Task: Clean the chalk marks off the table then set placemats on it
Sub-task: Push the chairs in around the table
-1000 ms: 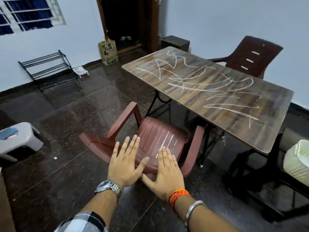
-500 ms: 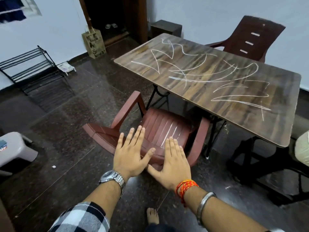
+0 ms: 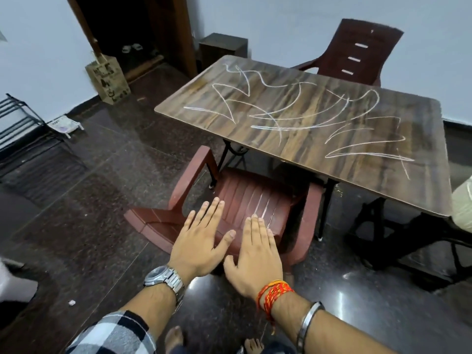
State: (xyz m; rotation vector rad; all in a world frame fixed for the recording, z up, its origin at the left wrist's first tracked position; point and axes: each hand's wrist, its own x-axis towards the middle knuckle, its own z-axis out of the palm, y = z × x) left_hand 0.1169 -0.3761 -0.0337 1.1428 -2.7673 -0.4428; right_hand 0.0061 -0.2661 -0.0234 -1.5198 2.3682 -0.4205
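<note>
Chalk marks (image 3: 281,128) on tbl (image 3: 306,149), well past L hand (image 3: 201,241), R hand (image 3: 258,254).

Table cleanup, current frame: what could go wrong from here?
1. Left hand and right hand are open and empty, with no cloth in view; bare-hand wiping may smear the chalk.
2. The chair sits partly under the table, blocking the near edge, so far marks may get missed.

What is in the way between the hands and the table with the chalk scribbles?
A reddish-brown plastic chair. It stands at the near edge of the table, seat partly under it, in front of the left hand and right hand.
</note>
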